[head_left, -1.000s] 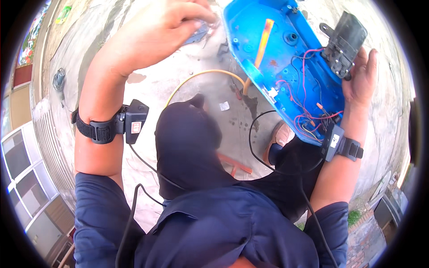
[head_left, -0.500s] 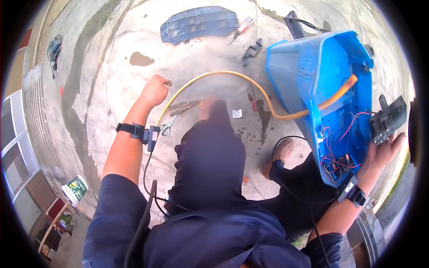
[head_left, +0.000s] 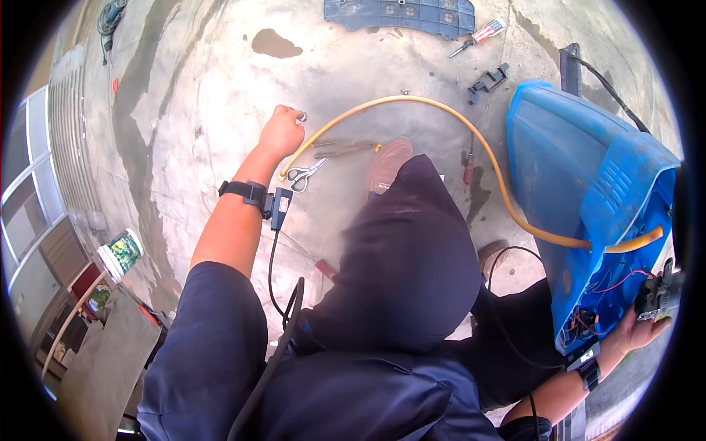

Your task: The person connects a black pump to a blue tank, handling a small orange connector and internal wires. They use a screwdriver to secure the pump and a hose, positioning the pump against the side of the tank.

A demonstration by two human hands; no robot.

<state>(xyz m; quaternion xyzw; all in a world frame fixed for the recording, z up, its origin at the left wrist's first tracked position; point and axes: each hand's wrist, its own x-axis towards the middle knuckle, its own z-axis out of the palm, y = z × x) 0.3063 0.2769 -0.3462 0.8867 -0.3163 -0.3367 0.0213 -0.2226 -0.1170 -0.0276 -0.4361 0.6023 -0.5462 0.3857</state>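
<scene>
My left hand (head_left: 282, 132) is closed around a small metal piece (head_left: 301, 116), low over the concrete near a looped yellow hose (head_left: 430, 103). Scissors (head_left: 300, 176) and pliers (head_left: 334, 151) lie just beside it. At the right, my right hand (head_left: 638, 331) grips a black pump unit (head_left: 656, 295) wired into a blue plastic housing (head_left: 566, 176). The housing is tilted beside my legs, its open side showing red and dark wires, with the hose's end lying across it.
A dark plastic panel (head_left: 397, 15), screwdriver (head_left: 485, 34), black bracket (head_left: 485, 84) and red-handled tool (head_left: 468, 169) lie on the concrete (head_left: 206, 88). A cord-wrapped power tool (head_left: 110, 22) is at upper left, a bucket (head_left: 118, 257) at left. A dark post with a cable (head_left: 570, 70) is behind the housing.
My left hand has come down from high up, then moved slightly right. The housing and pump have shifted rightward and down in view, the housing turning. The view takes in more floor.
</scene>
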